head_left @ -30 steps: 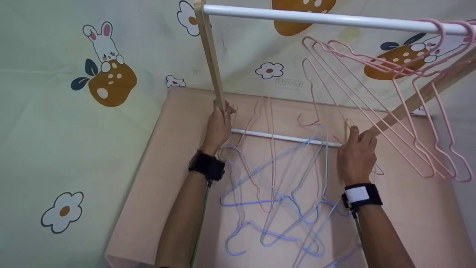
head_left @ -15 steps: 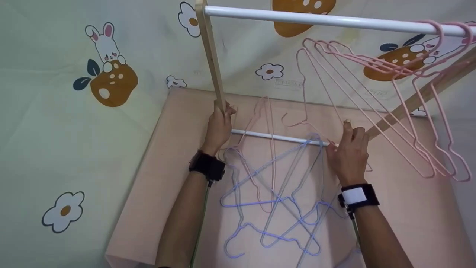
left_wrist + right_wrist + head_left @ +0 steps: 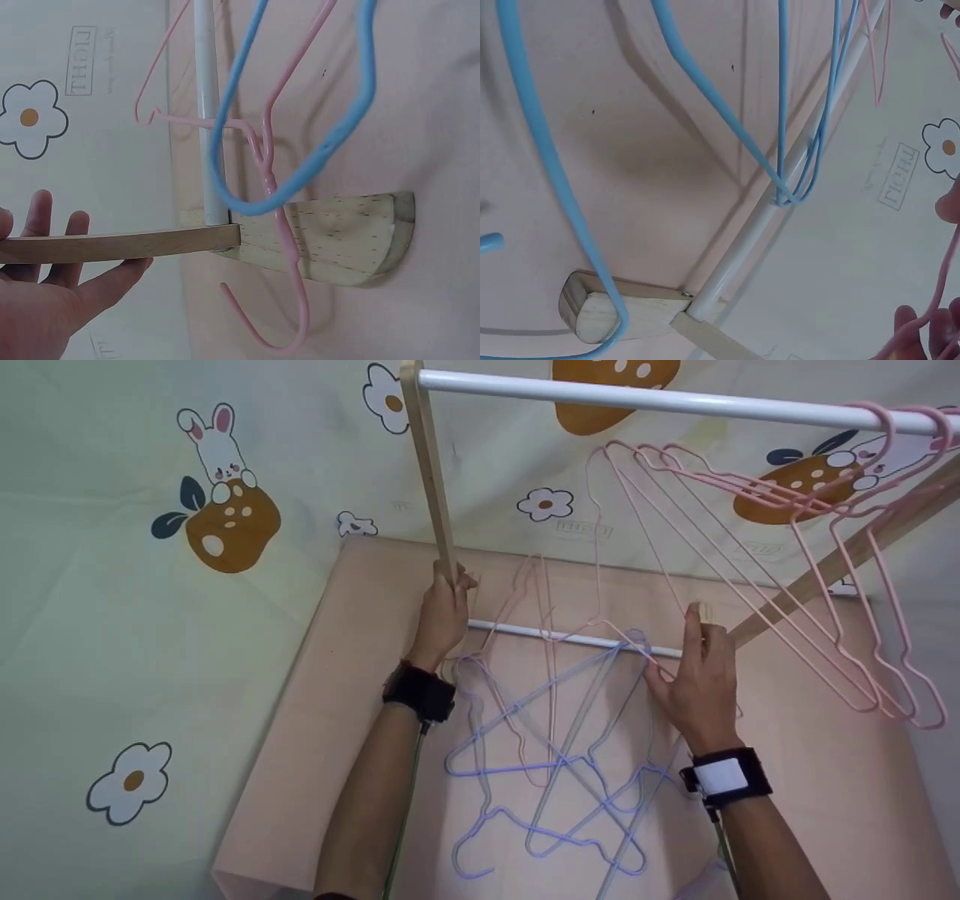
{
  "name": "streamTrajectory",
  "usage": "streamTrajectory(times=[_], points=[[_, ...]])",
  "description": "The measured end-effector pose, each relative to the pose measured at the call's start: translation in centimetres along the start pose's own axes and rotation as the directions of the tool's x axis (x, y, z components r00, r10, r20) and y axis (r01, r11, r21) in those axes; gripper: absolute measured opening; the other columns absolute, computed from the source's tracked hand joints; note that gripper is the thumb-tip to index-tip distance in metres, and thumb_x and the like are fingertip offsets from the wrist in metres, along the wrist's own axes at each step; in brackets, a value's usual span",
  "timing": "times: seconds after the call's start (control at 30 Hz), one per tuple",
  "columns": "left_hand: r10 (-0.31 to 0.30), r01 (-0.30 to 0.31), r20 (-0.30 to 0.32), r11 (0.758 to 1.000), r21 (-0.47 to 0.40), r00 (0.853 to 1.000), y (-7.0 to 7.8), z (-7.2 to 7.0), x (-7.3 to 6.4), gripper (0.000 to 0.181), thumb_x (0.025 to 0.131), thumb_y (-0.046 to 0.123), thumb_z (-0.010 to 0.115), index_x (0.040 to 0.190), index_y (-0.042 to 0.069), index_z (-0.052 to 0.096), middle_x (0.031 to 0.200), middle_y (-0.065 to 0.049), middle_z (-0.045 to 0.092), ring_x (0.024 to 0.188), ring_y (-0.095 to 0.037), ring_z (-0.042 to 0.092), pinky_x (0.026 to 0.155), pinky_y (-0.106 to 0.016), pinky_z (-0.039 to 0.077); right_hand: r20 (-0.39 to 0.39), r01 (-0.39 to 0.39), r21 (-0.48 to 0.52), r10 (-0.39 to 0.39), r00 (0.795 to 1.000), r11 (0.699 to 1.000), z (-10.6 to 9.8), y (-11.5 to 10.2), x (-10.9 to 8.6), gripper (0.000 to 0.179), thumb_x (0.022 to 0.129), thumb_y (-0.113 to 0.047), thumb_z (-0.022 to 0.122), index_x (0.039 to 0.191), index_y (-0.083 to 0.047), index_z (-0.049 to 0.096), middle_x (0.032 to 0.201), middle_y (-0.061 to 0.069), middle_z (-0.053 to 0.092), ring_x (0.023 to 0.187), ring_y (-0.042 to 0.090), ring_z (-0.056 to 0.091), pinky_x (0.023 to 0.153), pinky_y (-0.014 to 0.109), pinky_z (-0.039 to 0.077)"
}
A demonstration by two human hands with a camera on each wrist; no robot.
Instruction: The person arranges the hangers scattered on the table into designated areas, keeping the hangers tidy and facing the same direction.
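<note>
Pink hanger point(image 3: 596, 621) sits in the right hand point(image 3: 697, 682), whose thumb and fingers are closed round one arm of it, a hold that seems to leave the hook free, pointing left above the far half of the worktop point(image 3: 322, 697). The left hand point(image 3: 442, 622) is nearly closed too, with a wooden upright point(image 3: 430, 472) between thumb and fingers, probably to keep so light a frame from tipping. Farther out, more pink hangers point(image 3: 804, 502) hang toward the right end of the upper rail point(image 3: 600, 394), perhaps gathered there to spare room. Blue hangers point(image 3: 552, 166) overlap loosely toward the near edge, some tips apparently resting on the lower rail point(image 3: 510, 629).
</note>
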State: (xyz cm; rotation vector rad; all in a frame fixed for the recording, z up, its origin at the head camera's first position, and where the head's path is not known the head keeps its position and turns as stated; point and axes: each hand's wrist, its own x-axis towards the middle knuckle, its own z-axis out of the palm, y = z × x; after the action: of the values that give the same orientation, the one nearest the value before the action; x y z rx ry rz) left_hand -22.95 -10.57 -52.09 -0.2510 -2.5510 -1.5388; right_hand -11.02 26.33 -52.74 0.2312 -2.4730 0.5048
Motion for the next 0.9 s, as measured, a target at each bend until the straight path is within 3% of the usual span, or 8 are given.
streamTrajectory(times=[0.2,0.43,0.63,0.83,0.9], points=[[-0.004,0.004,0.002,1.000,0.004,1.000,0.2,0.0,-0.1,0.016,0.118,0.004,0.044,0.132,-0.001,0.047,0.130,-0.024,0.071,0.131,-0.037,0.066,0.104,-0.053,0.054,0.012,0.038,-0.036,-0.038,0.999,0.999,-1.0,-0.2,-0.2,0.088,0.093,-0.024,0.082,0.164,0.006,0.041,0.131,0.035,0.056,0.104,0.048,0.058,0.080,0.057,0.058],[-0.019,0.020,0.004,1.000,-0.013,1.000,0.2,0.0,0.0,0.018,0.118,0.006,0.043,0.135,0.000,0.046,0.129,-0.023,0.071,0.129,-0.037,0.067,0.100,-0.052,0.056,0.010,0.097,-0.062,-0.097,0.995,0.993,-2.7,-0.7,-0.2,0.081,0.099,-0.034,0.076,0.163,0.004,0.045,0.142,0.035,0.060,0.097,0.049,0.058,0.070,0.055,0.053],[-0.050,0.050,0.008,0.998,-0.027,0.999,0.1,0.0,0.0,0.020,0.119,0.006,0.041,0.138,0.001,0.045,0.127,-0.020,0.073,0.127,-0.038,0.068,0.098,-0.051,0.056,-0.006,0.139,-0.040,-0.140,0.990,0.989,-4.8,-1.3,-0.1,0.065,0.110,-0.043,0.057,0.156,0.003,0.056,0.147,0.029,0.063,0.096,0.048,0.062,0.060,0.057,0.055],[-0.060,0.060,0.010,0.997,-0.040,0.998,0.1,0.0,0.0,0.021,0.119,0.007,0.041,0.139,0.000,0.045,0.126,-0.020,0.072,0.111,-0.037,0.070,0.086,-0.050,0.056,0.006,0.150,0.038,-0.150,0.989,0.988,-7.2,-2.0,-0.4,0.053,0.115,-0.037,0.048,0.145,0.003,0.066,0.138,0.028,0.069,0.101,0.048,0.070,0.069,0.062,0.058],[-0.056,0.056,0.009,0.998,-0.026,0.998,0.1,0.1,0.0,0.020,0.119,0.006,0.041,0.138,0.001,0.046,0.126,-0.020,0.072,0.112,-0.035,0.070,0.087,-0.050,0.056,-0.005,0.148,0.077,-0.148,0.989,0.986,-8.1,-2.2,-0.5,0.052,0.116,-0.036,0.047,0.140,0.005,0.068,0.129,0.027,0.073,0.097,0.047,0.073,0.071,0.062,0.058]])
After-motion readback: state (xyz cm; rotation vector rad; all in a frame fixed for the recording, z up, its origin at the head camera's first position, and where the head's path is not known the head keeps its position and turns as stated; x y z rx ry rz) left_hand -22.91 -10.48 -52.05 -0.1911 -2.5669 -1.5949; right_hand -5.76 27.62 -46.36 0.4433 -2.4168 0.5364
